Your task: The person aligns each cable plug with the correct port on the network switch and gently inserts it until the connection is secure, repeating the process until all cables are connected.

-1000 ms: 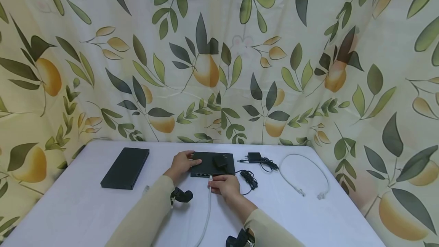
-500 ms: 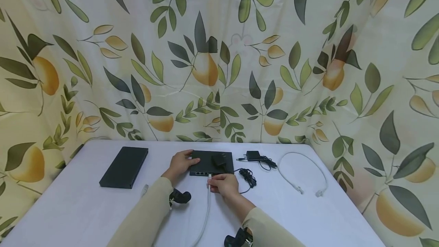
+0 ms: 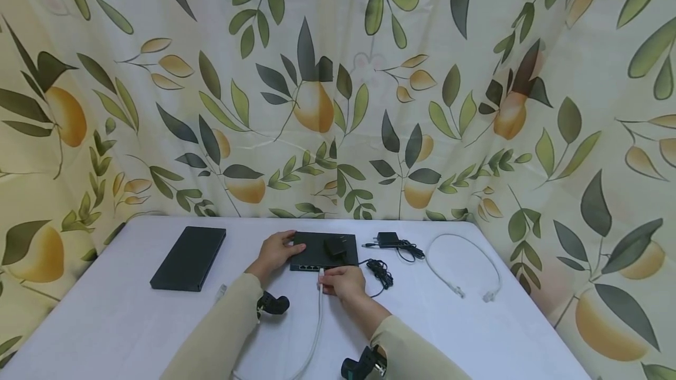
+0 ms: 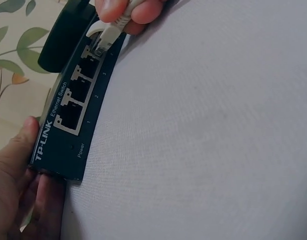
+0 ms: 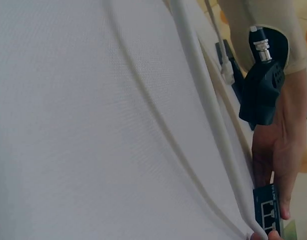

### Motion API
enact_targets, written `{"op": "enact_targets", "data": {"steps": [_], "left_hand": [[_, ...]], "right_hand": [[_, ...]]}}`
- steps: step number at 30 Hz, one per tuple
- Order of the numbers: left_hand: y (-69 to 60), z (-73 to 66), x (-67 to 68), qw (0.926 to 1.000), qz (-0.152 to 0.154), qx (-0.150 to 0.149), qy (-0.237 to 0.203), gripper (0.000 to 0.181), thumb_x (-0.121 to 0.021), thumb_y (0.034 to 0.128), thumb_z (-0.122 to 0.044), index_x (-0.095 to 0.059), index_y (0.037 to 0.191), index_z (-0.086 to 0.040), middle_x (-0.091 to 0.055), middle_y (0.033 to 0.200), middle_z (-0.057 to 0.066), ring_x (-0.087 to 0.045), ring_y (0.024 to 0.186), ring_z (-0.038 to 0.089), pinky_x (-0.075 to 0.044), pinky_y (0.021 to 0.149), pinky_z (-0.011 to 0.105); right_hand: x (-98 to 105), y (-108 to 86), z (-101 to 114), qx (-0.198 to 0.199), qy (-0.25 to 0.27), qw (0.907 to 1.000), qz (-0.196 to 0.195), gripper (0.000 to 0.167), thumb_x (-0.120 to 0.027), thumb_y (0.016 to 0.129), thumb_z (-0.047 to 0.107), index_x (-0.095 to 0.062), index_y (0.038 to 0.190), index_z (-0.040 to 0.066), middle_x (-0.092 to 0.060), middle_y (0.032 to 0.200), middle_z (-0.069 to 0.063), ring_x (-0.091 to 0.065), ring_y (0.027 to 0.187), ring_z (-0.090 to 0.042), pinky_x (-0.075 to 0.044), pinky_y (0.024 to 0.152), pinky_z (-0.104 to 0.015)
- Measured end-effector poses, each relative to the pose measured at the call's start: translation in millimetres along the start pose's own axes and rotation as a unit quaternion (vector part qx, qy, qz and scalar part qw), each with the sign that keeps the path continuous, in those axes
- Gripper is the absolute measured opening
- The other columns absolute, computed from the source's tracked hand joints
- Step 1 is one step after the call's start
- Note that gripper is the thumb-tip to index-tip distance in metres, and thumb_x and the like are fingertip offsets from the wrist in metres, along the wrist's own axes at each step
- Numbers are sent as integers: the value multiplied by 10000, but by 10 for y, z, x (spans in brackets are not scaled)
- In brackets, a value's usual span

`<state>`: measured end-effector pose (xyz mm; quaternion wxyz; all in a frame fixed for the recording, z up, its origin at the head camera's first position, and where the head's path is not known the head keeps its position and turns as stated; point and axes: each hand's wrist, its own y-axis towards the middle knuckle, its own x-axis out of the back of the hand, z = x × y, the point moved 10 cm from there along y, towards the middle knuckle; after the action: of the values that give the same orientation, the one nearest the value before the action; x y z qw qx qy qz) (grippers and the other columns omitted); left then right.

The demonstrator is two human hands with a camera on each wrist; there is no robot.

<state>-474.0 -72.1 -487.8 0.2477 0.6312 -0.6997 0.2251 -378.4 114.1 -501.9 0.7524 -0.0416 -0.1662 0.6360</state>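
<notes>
A black TP-LINK Ethernet switch point(image 3: 311, 244) lies on the white-covered table, its row of ports facing me. My left hand point(image 3: 273, 255) grips its left end, thumb on top; in the left wrist view the fingers point(image 4: 48, 200) reach under that end. With thumb and fingers my right hand point(image 3: 345, 283) pinches the plug point(image 4: 109, 36) of a white Ethernet cable point(image 3: 318, 327) at the ports, past the one marked 2. Whether the plug sits inside a port, I cannot tell. On top of the switch rests a black power adapter point(image 3: 335, 247).
Left of the switch lies another black flat box point(image 3: 189, 258). To the right are a coiled black cord point(image 3: 381, 272), a second power adapter point(image 3: 388, 240) and a looped white cable point(image 3: 496, 265). A clear cable plug point(image 3: 220, 292) shows beside my left sleeve. Patterned curtain point(image 3: 338, 87) hangs behind.
The head view has shifted slightly. Both hands keep their places on the switch and the plug, and a little more of the white cable's lower curve shows.
</notes>
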Motion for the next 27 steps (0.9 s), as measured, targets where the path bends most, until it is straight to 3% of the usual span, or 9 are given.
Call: {"op": "enact_targets", "data": {"steps": [10,22,27], "left_hand": [[5,5,-7,10000,5,-41,32,624,-726,894,-345,-532,1400,-34,-621,1313,157,-622,1137,314,-479,990,464],[-32,135,16,9976,-315,195,-581,575,-762,864,-319,-592,1351,-65,-644,1297,137,-617,1179,309,-422,1069,464],[-28,122,13,9962,-376,171,-767,550,-773,857,-292,-611,1328,-59,-660,1265,146,-631,1160,307,-434,1058,463]], "right_hand": [[10,-11,22,152,90,9998,-27,118,-736,822,-55,-735,939,-65,-743,825,-135,-701,632,-115,-589,614,-237],[-15,5,-30,142,65,9999,71,119,-727,840,-36,-734,958,-47,-748,842,-129,-714,669,-132,-592,634,-241],[-3,27,-42,126,116,9998,98,118,-719,851,-32,-734,967,-51,-751,856,-137,-716,676,-132,-592,639,-239]]}}
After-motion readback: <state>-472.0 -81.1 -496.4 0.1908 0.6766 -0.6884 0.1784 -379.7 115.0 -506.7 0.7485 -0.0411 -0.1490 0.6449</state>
